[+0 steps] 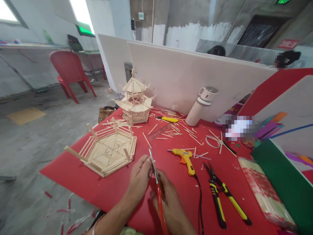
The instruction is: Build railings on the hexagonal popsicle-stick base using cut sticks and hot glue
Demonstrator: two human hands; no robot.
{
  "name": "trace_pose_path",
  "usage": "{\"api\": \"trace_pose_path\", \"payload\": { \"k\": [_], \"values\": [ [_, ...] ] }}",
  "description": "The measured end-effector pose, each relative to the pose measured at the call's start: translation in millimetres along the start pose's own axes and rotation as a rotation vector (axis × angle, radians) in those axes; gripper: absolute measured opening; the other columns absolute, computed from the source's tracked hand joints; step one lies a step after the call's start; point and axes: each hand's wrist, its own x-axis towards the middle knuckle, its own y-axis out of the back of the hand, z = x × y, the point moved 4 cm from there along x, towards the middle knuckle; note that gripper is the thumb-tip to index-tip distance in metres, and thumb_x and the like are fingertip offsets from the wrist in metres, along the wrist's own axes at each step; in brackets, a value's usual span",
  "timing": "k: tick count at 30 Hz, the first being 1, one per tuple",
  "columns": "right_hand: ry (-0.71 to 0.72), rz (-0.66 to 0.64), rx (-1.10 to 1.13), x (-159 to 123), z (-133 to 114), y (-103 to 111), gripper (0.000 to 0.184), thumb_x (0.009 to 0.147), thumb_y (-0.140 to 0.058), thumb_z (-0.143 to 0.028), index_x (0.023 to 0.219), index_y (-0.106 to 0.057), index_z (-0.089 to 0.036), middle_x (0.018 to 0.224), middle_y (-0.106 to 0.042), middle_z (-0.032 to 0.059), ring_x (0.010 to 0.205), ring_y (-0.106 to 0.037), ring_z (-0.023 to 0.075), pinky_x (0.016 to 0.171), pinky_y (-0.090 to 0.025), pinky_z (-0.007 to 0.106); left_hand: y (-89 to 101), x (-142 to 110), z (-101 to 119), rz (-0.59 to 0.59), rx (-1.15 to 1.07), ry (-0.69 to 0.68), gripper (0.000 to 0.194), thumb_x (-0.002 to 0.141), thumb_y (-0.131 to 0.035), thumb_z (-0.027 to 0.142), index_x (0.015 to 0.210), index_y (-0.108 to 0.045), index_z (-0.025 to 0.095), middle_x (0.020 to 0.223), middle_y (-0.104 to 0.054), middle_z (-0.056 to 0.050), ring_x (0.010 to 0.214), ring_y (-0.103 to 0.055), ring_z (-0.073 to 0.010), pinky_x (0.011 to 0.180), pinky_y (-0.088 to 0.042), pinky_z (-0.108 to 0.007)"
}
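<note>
My right hand [168, 195] is wrapped round a pair of red-handled shears [158, 192], their silver blade pointing up and away from me. Close beside the blade, my left hand [140, 176] has its thumb and fingers pinched together; what they hold, if anything, is hidden. To the left lies a hexagonal stick frame [111, 148] with a concentric stick floor, low railings and upright posts. Behind it stands a small two-tier stick pagoda [135, 101]. A yellow glue gun [184, 158] rests to the right of my hands, its black cord running toward me.
Black-and-yellow snips [220, 192] lie open at right, near a bag of sticks [266, 192] and a green board [283, 182]. Loose sticks, a ruler [161, 130], a yellow utility knife [168, 119] and a bottle [200, 106] stretch along the back. White boards [176, 71] stand behind.
</note>
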Motion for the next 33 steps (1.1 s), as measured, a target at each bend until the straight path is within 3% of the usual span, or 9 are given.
{"api": "trace_pose_path", "payload": {
  "k": [10, 14, 19, 25, 33],
  "values": [
    [0.015, -0.001, -0.002, -1, 3, 1, 0.06, 0.076, -0.054, -0.008, 0.134, -0.052, -0.025, 0.127, -0.063, 0.0059, 0.11, -0.062, 0.0195, 0.091, -0.052, 0.026, -1.3, -1, 1, -0.012, 0.033, -0.007, 0.034, 0.082, -0.055, 0.046, 0.059, -0.046, 0.022, 0.05, -0.043, 0.005, 0.048, -0.039, -0.0117, 0.05, -0.033, -0.025],
    [0.005, -0.026, 0.135, 2, 0, -3, 0.054, 0.077, -0.053, -0.009, 0.129, -0.054, -0.022, 0.113, -0.067, 0.0043, 0.09, -0.063, 0.0157, 0.088, -0.052, 0.025, -1.9, -2, -1, -0.017, 0.018, 0.004, 0.033, 0.082, -0.055, 0.046, 0.06, -0.046, 0.022, 0.051, -0.043, 0.006, 0.048, -0.039, -0.0113, 0.05, -0.034, -0.025],
    [-0.036, 0.069, 0.173, 1, 3, -5, 0.046, 0.072, -0.054, -0.009, 0.116, -0.062, -0.019, 0.087, -0.068, 0.0013, 0.071, -0.06, 0.0141, 0.075, -0.054, 0.022, -0.2, -4, -3, 0.012, -0.007, 0.019, 0.035, 0.084, -0.054, 0.048, 0.062, -0.048, 0.022, 0.052, -0.044, 0.005, 0.048, -0.038, -0.0115, 0.05, -0.034, -0.025],
    [-0.031, 0.126, 0.161, 0, 6, -7, 0.046, 0.073, -0.061, -0.015, 0.119, -0.064, -0.018, 0.082, -0.069, 0.0021, 0.072, -0.064, 0.0157, 0.072, -0.055, 0.022, 0.0, -8, 2, 0.053, -0.012, -0.017, 0.045, 0.079, -0.059, 0.062, 0.063, -0.051, 0.021, 0.055, -0.047, 0.004, 0.051, -0.04, -0.012, 0.05, -0.035, -0.025],
    [-0.014, 0.177, 0.162, -2, 9, -11, 0.049, 0.075, -0.065, -0.02, 0.124, -0.064, -0.015, 0.093, -0.072, 0.0081, 0.082, -0.068, 0.0188, 0.076, -0.057, 0.023, -1.3, -14, -2, 0.158, -0.094, 0.015, 0.044, 0.077, -0.063, 0.06, 0.063, -0.049, 0.021, 0.054, -0.047, 0.005, 0.049, -0.038, -0.0103, 0.047, -0.034, -0.022]
  ]
}}
